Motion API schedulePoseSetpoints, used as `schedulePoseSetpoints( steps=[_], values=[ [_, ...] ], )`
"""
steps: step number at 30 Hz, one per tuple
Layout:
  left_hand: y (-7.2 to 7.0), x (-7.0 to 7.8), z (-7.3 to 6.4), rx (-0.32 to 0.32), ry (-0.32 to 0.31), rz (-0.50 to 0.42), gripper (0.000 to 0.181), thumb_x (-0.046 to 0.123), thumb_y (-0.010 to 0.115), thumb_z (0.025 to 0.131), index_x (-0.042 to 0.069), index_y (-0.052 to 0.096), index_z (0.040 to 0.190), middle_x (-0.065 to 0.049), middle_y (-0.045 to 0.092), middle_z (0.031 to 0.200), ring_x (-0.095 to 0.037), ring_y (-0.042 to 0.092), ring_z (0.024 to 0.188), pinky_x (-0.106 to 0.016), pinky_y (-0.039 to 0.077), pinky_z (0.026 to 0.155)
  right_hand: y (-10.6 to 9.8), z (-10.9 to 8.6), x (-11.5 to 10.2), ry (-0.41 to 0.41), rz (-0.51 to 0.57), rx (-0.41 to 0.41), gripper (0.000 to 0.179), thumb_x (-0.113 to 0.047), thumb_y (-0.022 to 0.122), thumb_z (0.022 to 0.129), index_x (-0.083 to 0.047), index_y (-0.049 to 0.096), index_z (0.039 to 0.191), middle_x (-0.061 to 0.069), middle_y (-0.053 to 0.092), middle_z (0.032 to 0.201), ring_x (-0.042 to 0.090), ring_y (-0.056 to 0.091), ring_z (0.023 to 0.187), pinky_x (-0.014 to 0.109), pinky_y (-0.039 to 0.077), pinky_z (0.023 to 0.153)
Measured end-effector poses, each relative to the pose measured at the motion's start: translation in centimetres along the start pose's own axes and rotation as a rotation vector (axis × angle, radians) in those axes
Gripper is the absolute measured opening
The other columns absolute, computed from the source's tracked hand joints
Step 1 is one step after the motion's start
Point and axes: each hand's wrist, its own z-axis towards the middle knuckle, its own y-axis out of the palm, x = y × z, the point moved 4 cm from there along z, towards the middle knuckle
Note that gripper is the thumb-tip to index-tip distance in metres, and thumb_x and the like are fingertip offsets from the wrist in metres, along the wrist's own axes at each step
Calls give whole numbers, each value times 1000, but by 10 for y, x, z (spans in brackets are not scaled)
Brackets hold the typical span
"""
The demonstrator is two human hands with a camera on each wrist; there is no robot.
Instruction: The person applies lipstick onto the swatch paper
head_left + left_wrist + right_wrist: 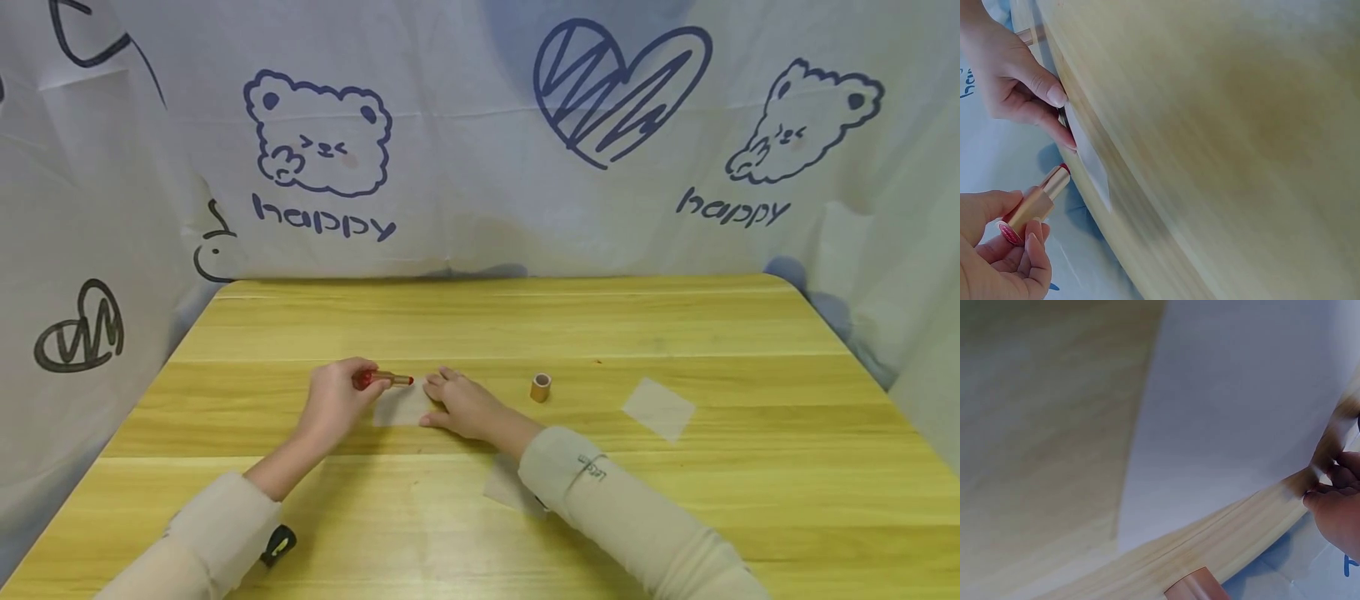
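Observation:
Between thumb and fingers, my left hand (pixel 339 404) grips a lipstick (pixel 393 379) with a gold tube and a red tip. The left wrist view shows the lipstick (pixel 1034 207) held by its base, red tip toward the other hand. Beneath it on the table is a small white paper square (pixel 395 410). My right hand (pixel 467 406) rests at that square's right edge, thumb and fingers spread apart. To the right of this hand stands the gold lipstick cap (pixel 540 387), open end up.
Another white paper square (pixel 660 409) lies at the right of the wooden table (pixel 750 333). A third paper (pixel 510 485) is partly hidden by the right sleeve. Beside the left sleeve is a black object (pixel 280 544). A white curtain (pixel 465 192) with drawings hangs behind the table.

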Motion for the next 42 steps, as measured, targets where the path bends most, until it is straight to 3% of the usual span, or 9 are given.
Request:
schedulePoseSetpoints(
  steps=[15,30,42],
  values=[
    [9,2,8,-53,-52,-4,25,-1,76,93,-19,71,109,-31,74,96,-39,74,83,-44,64,69,0,0,0,-22,12,24,57,-25,69,102,10,54,145,26,47,155,45,35,150,51,34,122],
    [15,3,13,-71,-67,15,24,-3,76,92,-19,70,108,-31,74,96,-38,74,85,-44,63,71,2,1,3,-31,9,23,58,-26,68,103,9,52,146,26,46,156,45,35,150,52,34,122],
    [15,5,18,-137,-91,56,20,-2,76,93,-18,72,105,-29,74,95,-37,74,87,-44,63,75,1,1,2,-34,20,23,58,-25,68,103,10,51,146,26,46,155,46,35,150,52,34,122]
  ],
)
